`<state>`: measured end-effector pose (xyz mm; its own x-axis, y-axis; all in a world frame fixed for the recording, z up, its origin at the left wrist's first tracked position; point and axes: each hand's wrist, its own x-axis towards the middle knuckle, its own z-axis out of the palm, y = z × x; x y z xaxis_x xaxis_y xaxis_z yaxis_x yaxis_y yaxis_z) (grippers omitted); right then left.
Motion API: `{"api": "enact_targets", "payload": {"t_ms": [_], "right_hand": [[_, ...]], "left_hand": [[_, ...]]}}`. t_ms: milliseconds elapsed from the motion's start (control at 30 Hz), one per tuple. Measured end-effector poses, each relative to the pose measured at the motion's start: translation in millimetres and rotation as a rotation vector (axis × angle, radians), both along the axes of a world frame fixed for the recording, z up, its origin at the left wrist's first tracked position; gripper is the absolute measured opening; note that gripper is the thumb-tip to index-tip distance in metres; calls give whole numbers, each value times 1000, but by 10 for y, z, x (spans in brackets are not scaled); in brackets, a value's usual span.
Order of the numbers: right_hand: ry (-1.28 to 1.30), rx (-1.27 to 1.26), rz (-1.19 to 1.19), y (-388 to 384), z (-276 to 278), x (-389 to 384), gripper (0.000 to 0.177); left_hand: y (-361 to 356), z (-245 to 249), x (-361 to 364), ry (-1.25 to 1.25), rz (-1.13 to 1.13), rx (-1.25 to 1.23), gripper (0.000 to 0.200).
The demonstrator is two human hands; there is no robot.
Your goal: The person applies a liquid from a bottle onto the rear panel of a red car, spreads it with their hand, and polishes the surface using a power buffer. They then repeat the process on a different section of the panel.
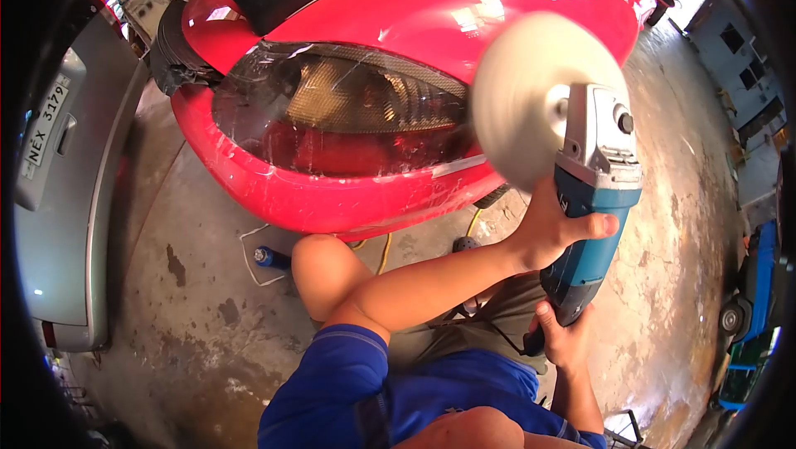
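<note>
A teal power polisher (pixel 590 242) with a silver head is held in both my hands. My left hand (pixel 547 229) wraps around its body just behind the head, thumb across the top. Lower down, my right hand (pixel 568 337) grips the dark rear end of the tool. The round cream polishing pad (pixel 518 76) is blurred as if spinning and overlaps the right end of the headlight (pixel 348 109). Pale smears and splashes mark the clear headlight cover and the red bumper (pixel 332 204) below it.
A grey car (pixel 70 184) stands at the left. On the concrete floor (pixel 215 308) lie a small blue can (pixel 267 257) and a yellow cord (pixel 385 254), close to my bent knee (pixel 326 271). A blue vehicle (pixel 750 283) is at the far right.
</note>
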<state>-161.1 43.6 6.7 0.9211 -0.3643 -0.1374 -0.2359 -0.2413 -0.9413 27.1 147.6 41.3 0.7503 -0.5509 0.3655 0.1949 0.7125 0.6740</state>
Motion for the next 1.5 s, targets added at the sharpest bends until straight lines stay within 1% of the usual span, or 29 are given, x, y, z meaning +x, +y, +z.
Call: {"api": "enact_targets", "payload": {"t_ms": [67, 167, 233, 300, 400, 433, 467, 533, 567, 700, 800, 867, 933, 967, 1000, 1067, 1100, 1133, 1167, 1267, 1300, 1367, 1400, 1433, 1500], "right_hand": [[7, 15, -9, -35, -73, -30, 34], [2, -16, 3, -59, -82, -8, 34], [-11, -43, 15, -26, 85, 74, 35], [-69, -138, 121, -98, 283, 259, 36], [2, -284, 180, -115, 725, 540, 32], [-12, -291, 201, -120, 794, 652, 34], [-29, -298, 219, -126, 840, 762, 36], [-70, -375, 264, -119, 913, 969, 39], [-94, -414, 287, -114, 949, 1058, 41], [-147, -415, 308, -87, 1065, 1256, 44], [-110, -482, 322, -146, 1196, 1295, 45], [-79, -463, 250, -257, 1144, 1220, 45], [-48, -454, 174, -429, 929, 1097, 45], [-71, -388, 143, -523, 785, 1024, 43], [-44, -362, 176, -639, 674, 964, 42], [-84, -214, 65, -736, 339, 752, 38], [-59, -218, 85, -765, 290, 688, 40], [-36, -219, 101, -790, 253, 640, 42], [-18, -213, 115, -820, 218, 595, 50], [-42, -249, 56, -733, 320, 600, 57], [-25, -292, 111, -720, 444, 667, 58], [-91, -355, 144, -522, 699, 825, 40], [-82, -376, 160, -434, 813, 904, 37], [-74, -397, 176, -346, 928, 983, 34], [-100, -457, 235, -162, 1134, 1114, 34]], "left_hand": [[-41, -54, -19, 12, -26, 40, 76], [-23, -20, -9, -3, 9, 14, 79], [27, 55, 17, -28, 56, -14, 79], [81, 149, 94, -57, 129, -57, 78], [200, 296, 304, -117, 184, -123, 76], [267, 364, 351, -113, 205, -133, 73], [292, 416, 408, -123, 279, -142, 68], [373, 495, 540, -141, 317, -172, 63], [392, 522, 582, -137, 304, -191, 61], [430, 589, 740, -126, 287, -212, 59], [361, 614, 737, -82, 245, -207, 59], [244, 599, 698, -81, 275, -210, 58], [123, 577, 635, -95, 303, -194, 58], [69, 549, 591, -86, 261, -170, 61], [8, 515, 538, -76, 221, -147, 65], [-191, 387, 431, -4, 156, -173, 73], [-237, 353, 390, 9, 133, -177, 79], [-262, 350, 355, 2, 172, -170, 79], [-261, 333, 361, -3, 155, -166, 79], [-173, 437, 345, 14, 161, -218, 77], [-125, 470, 358, 24, 174, -248, 76], [17, 508, 470, -62, 234, -238, 71], [102, 529, 521, -106, 265, -234, 69], [197, 578, 542, -139, 363, -231, 64], [373, 641, 594, -91, 321, -289, 62]]}}
